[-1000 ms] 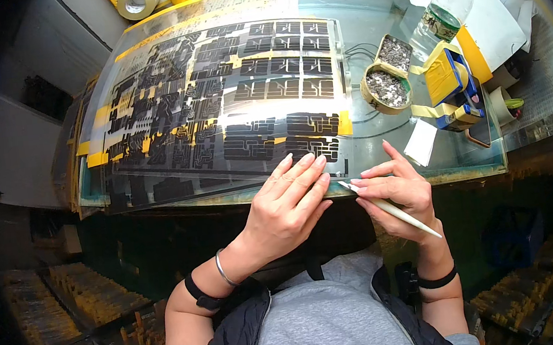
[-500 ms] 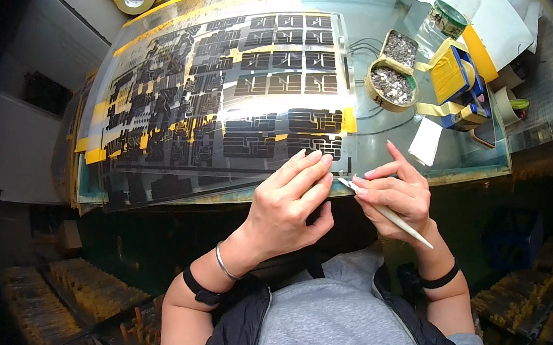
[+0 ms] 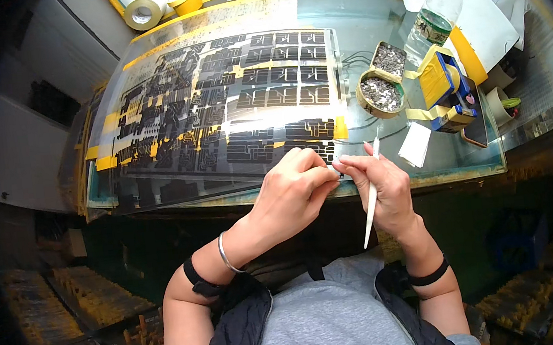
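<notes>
- Hands meet at the near edge of the glass worktop point(image 3: 367, 11), fingertips touching or almost touching each other.
- Left hand point(image 3: 292, 194) is curled, fingers bent inward toward the right one; whether it pinches anything between its fingertips cannot be told.
- Right hand point(image 3: 381, 186) grips a slim white tool point(image 3: 371, 196), which runs from just past the knuckles back toward the body, its far tip pointing at the worktop.
- Clear film sheet point(image 3: 217, 105) covered in small black cut shapes lies flat across the left and middle of the worktop, held by yellow tape strips point(image 3: 106, 162); its near right corner sits just beyond the fingertips.
- Two small tins of grey scraps point(image 3: 381, 92) stand to the right of the sheet, one nearer, one farther.
- Blue and yellow box point(image 3: 444, 86) sits right of the tins, with a white paper slip point(image 3: 415, 144) near it.
- Plastic water bottle point(image 3: 438, 14) stands at the far right.
- Two tape rolls point(image 3: 144, 12) rest at the far left edge.
</notes>
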A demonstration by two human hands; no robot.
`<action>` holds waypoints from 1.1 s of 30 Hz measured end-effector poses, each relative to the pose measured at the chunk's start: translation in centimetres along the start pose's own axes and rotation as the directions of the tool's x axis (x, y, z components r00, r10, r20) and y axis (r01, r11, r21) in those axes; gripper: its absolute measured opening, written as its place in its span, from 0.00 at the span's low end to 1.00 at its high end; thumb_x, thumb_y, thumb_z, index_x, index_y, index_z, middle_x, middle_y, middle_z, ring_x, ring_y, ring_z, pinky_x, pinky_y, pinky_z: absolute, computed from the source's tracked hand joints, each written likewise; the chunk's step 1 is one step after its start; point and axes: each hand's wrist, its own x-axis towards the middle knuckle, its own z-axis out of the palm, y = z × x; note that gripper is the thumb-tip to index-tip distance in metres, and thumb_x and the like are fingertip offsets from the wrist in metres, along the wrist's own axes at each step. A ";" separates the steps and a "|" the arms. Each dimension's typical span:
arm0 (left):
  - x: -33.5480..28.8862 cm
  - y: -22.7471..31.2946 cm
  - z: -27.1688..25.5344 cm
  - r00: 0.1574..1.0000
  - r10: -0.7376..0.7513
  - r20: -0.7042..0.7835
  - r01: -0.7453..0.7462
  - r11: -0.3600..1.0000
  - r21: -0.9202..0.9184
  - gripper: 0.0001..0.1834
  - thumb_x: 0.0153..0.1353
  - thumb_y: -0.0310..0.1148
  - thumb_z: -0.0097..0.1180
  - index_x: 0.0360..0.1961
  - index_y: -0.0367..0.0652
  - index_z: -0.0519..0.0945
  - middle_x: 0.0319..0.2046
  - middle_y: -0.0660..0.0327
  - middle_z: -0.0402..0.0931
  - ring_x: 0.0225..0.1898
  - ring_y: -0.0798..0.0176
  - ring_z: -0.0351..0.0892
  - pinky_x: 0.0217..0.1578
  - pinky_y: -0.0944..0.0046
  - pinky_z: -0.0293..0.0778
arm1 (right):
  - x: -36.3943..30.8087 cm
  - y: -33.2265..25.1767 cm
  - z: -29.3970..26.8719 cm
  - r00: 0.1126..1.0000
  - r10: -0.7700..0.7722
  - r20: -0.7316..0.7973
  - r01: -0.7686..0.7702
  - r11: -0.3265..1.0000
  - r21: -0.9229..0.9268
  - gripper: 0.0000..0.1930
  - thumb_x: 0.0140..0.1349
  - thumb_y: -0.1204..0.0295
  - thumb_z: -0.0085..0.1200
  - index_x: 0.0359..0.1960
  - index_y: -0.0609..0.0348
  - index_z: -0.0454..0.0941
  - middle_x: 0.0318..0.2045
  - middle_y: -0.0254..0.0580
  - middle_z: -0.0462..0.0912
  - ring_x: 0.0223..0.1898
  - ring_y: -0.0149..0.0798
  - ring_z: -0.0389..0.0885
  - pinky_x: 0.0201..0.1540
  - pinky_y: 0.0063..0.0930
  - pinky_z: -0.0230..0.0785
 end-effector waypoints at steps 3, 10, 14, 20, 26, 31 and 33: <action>0.4 0.2 0.0 0.996 -0.057 0.061 0.058 0.998 -0.010 0.05 0.53 0.23 0.64 0.31 0.36 0.81 0.29 0.55 0.74 0.33 0.52 0.76 0.34 0.57 0.73 | 0.0 0.2 -0.1 1.000 -0.030 0.001 0.030 1.000 0.010 0.06 0.62 0.79 0.59 0.40 0.60 0.81 0.32 0.42 0.87 0.35 0.44 0.87 0.56 0.49 0.72; 1.3 0.0 -0.2 0.986 -0.025 0.167 0.027 1.000 -0.009 0.06 0.55 0.22 0.60 0.30 0.34 0.74 0.28 0.52 0.69 0.32 0.48 0.73 0.34 0.52 0.71 | -0.2 0.4 -0.2 1.000 -0.017 0.004 0.017 1.000 0.013 0.07 0.57 0.79 0.62 0.37 0.61 0.81 0.33 0.47 0.86 0.36 0.50 0.85 0.46 0.43 0.75; 1.2 0.2 0.1 0.980 0.029 0.195 -0.053 0.991 0.120 0.07 0.56 0.20 0.58 0.31 0.34 0.71 0.30 0.50 0.68 0.34 0.47 0.72 0.36 0.52 0.71 | -0.3 0.3 -0.2 1.000 0.022 0.022 -0.022 0.999 0.027 0.05 0.59 0.80 0.60 0.37 0.60 0.80 0.33 0.44 0.87 0.37 0.45 0.87 0.58 0.51 0.70; 0.9 -0.1 0.7 0.990 0.002 0.141 -0.021 0.991 0.133 0.06 0.56 0.18 0.55 0.32 0.34 0.70 0.30 0.50 0.68 0.34 0.46 0.72 0.37 0.53 0.71 | -0.4 0.3 -0.1 0.999 0.034 0.034 -0.034 0.999 0.024 0.08 0.55 0.81 0.64 0.36 0.58 0.81 0.33 0.44 0.87 0.40 0.44 0.87 0.59 0.51 0.70; 0.0 -0.7 0.3 0.992 -0.118 0.036 0.120 0.991 -0.053 0.09 0.57 0.21 0.58 0.39 0.34 0.74 0.37 0.50 0.73 0.39 0.48 0.76 0.38 0.55 0.74 | 0.0 0.2 -0.2 1.000 -0.011 0.015 0.011 1.000 0.016 0.11 0.49 0.80 0.67 0.35 0.59 0.82 0.35 0.48 0.86 0.39 0.51 0.85 0.41 0.36 0.77; -2.3 -0.3 0.1 0.993 0.112 -0.021 -0.111 0.993 0.033 0.16 0.53 0.22 0.63 0.45 0.33 0.79 0.43 0.51 0.75 0.43 0.51 0.77 0.43 0.56 0.76 | 0.2 0.1 -0.3 0.999 -0.005 0.046 0.005 1.000 0.018 0.11 0.48 0.80 0.67 0.35 0.57 0.83 0.33 0.47 0.85 0.39 0.50 0.84 0.43 0.37 0.77; -2.8 0.5 0.4 0.991 0.134 0.000 -0.132 0.976 0.174 0.19 0.51 0.24 0.66 0.44 0.30 0.79 0.48 0.51 0.75 0.44 0.52 0.76 0.46 0.55 0.74 | 0.5 0.1 -0.3 0.998 -0.023 0.062 0.022 1.000 0.017 0.11 0.47 0.80 0.67 0.34 0.57 0.83 0.32 0.47 0.85 0.39 0.50 0.84 0.43 0.37 0.76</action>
